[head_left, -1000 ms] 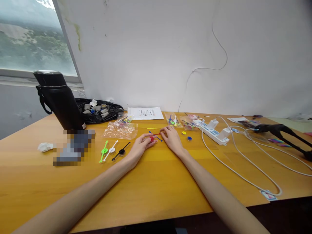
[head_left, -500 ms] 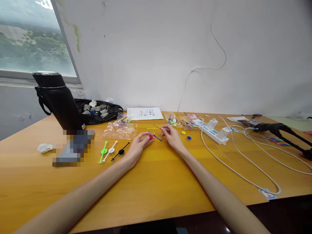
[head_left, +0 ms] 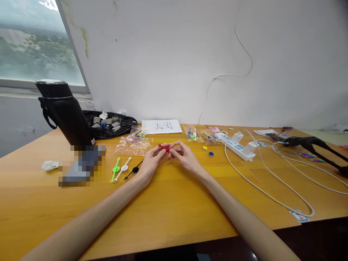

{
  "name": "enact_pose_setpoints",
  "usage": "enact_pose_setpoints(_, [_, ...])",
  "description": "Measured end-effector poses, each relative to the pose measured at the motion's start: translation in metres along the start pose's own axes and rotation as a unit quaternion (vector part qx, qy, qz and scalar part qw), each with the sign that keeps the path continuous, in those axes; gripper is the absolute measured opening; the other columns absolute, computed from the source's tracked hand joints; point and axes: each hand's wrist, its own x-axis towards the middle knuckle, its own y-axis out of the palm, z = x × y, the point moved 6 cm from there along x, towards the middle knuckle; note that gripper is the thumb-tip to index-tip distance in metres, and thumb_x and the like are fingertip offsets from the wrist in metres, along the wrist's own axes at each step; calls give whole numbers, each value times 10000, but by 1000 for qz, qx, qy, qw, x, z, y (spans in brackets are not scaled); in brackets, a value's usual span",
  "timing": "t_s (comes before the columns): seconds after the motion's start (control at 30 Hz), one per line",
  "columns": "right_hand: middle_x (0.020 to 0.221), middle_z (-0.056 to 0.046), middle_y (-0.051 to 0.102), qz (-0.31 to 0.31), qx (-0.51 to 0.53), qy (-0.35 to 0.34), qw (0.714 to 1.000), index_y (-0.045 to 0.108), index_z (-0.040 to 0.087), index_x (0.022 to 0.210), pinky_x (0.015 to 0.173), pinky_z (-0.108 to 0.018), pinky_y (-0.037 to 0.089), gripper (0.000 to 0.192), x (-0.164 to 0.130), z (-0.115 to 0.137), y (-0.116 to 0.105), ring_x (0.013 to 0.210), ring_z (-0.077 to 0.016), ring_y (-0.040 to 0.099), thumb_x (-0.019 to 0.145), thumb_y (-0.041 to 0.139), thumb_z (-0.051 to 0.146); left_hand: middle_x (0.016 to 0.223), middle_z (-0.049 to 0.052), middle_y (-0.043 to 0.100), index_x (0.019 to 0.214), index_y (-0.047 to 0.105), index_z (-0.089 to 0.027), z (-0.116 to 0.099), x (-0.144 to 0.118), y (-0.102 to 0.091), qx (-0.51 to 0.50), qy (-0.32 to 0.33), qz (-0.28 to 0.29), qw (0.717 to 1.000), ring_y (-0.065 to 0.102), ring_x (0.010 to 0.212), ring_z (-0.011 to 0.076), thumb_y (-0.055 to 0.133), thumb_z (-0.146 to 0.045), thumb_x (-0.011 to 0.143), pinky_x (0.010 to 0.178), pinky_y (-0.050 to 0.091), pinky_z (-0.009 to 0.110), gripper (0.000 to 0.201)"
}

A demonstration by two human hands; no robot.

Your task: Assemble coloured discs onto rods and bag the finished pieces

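Both hands meet above the orange wooden table (head_left: 174, 203): left hand (head_left: 150, 163) and right hand (head_left: 185, 156) each pinch the small red plastic disc-and-pointer piece (head_left: 164, 147) (grip narrow, fingertips closed on it). Finished green, white and black plastic pointers (head_left: 125, 168) lie at 9 o'clock. Judged step: seating the pointer in its disc, which calls for aligned, steady fingertip pressure.

- The orange wooden table (head_left: 174, 203) fills the lower half of the frame.
- At left on it: a black bottle (head_left: 65, 112), a black bag (head_left: 114, 125), a crumpled tissue (head_left: 49, 165).
- At centre: three plastic arrows (head_left: 123, 168), a white sheet (head_left: 161, 126).
- At right: a power strip (head_left: 239, 146) with white cables (head_left: 272, 185).
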Motion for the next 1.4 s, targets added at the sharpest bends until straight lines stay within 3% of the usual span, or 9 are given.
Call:
enact_pose_setpoints(0.23, [823,-16,694,10,15,-23,1000,507,228,996,780,-315,505,267,1,2,4,743,-151,633,945,641,453,1277,127,709,1168,741,-137,-5,0,1,17,8,-8,1000,629,1202,268,763,-377,814,1112,437,413,429])
enact_pose_setpoints(0.43, [814,-13,699,-12,-33,-18,999,502,228,978,760,-305,499,274,-1,3,1,739,-152,627,941,639,462,1122,96,759,1199,731,-139,-9,-4,6,45,12,11,999,667,1102,242,718,-328,841,1089,452,402,405])
enact_pose_setpoints(0.6, [791,-17,714,-18,-84,-3,996,495,227,972,763,-318,512,277,-3,4,1,741,-170,658,950,619,473,1264,107,724,1175,732,-159,-11,-3,2,93,44,11,995,631,1230,269,724,-366,853,1115,432,393,383])
enact_pose_setpoints(0.93, [791,-23,702,20,-107,25,994,536,212,939,735,-312,524,292,-7,0,12,735,-174,668,999,509,497,1216,163,730,1153,652,-129,-9,8,-6,149,74,18,986,697,1139,281,740,-429,824,1061,495,434,453])
enact_pose_setpoints(1.13, [782,-25,691,14,-126,19,992,561,202,924,731,-307,521,308,-7,5,11,730,-173,661,1000,507,496,1061,116,769,1179,597,-158,-11,9,-6,170,82,35,981,726,1052,241,701,-408,874,1004,530,403,407])
enact_pose_setpoints(1.4, [790,-26,701,16,-167,12,986,568,207,948,735,-300,516,301,-9,7,12,736,-175,674,1012,489,491,1024,111,773,1152,565,-167,-12,12,-9,161,70,27,984,732,1006,233,729,-426,844,995,528,420,434])
